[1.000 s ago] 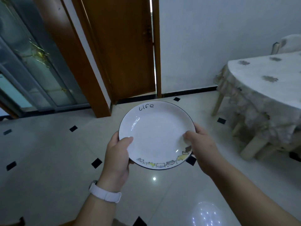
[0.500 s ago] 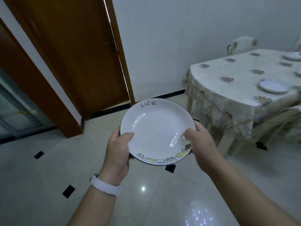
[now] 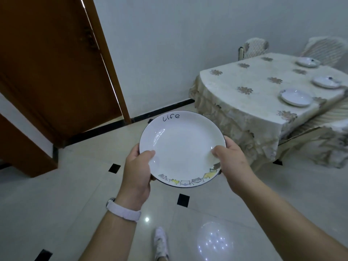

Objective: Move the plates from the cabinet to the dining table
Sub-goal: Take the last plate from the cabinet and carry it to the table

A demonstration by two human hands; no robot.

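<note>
I carry a white plate [image 3: 182, 146] with a dark rim, the word "life" at its far edge and small cartoon figures along its near edge. My left hand [image 3: 138, 168] grips its left rim with the thumb on top. My right hand [image 3: 231, 162] grips the right rim the same way. The dining table [image 3: 250, 95], covered by a cream flowered cloth, stands ahead to the right. Three white plates lie on it: a near plate [image 3: 295, 97], a middle plate [image 3: 326, 82] and a far plate [image 3: 307, 62].
A brown wooden door [image 3: 56, 68] stands open at the left, against a pale wall. Covered chairs [image 3: 254, 48] stand behind the table, and another covered chair [image 3: 323, 140] sits at its near right side. The tiled floor [image 3: 56, 204] is glossy. My shoe [image 3: 161, 243] shows below.
The view has swung right and closer to the table, so more of the table and its plates shows. Both hands keep the same hold on the plate.
</note>
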